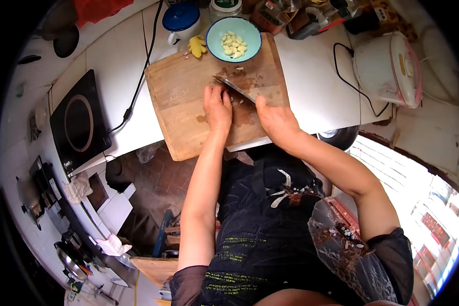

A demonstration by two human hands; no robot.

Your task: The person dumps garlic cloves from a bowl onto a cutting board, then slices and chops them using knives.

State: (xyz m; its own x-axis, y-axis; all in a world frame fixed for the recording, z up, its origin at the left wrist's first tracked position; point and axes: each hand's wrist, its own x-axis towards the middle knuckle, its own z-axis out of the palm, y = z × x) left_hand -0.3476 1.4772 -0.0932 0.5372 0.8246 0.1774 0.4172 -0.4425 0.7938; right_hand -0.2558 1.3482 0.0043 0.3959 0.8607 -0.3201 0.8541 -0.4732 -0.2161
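Note:
My right hand (278,120) is closed round the handle of a kitchen knife (239,92), whose blade slants up and left across the wooden cutting board (181,104). Close beside the blade, my left hand (218,111) rests on the board with its fingers curled down; whatever lies under the fingertips is hidden. Small pale bits (239,102) lie near the blade, on damp patches of wood. At the board's far edge stands a light green enamel bowl (215,31) holding several peeled garlic cloves (234,45). A piece of ginger (197,46) lies left of the bowl.
A white mug with a blue lid (181,16) and a glass jar (225,6) stand behind the board. An induction cooker (80,122) with a black cord (132,104) is at the left. A rice cooker (385,69) stands at the right, packages (311,20) at the back.

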